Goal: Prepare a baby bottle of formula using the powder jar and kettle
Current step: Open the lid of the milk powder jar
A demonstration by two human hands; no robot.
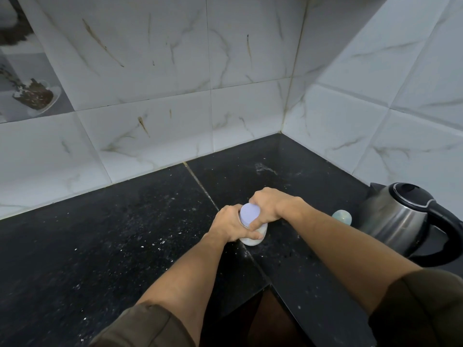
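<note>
Jar: powder jar [253, 237] stands upright on the black counter [125, 234], between your hands.
Left hand: your left hand [231, 225] wraps the jar's body.
Right hand: your right hand [271, 205] clamps the pale lid [250, 213].
Kettle: steel kettle [398, 219] sits to your right, a small pale-green object [342, 216] just beside it.

Home kitchen corner: black speckled granite countertop [125, 234] meeting white marble-look wall tiles [155, 96], with a decorative tile [30, 93] printed with a cup at left. Stainless electric kettle [400, 216] with black handle stands at right.
</note>
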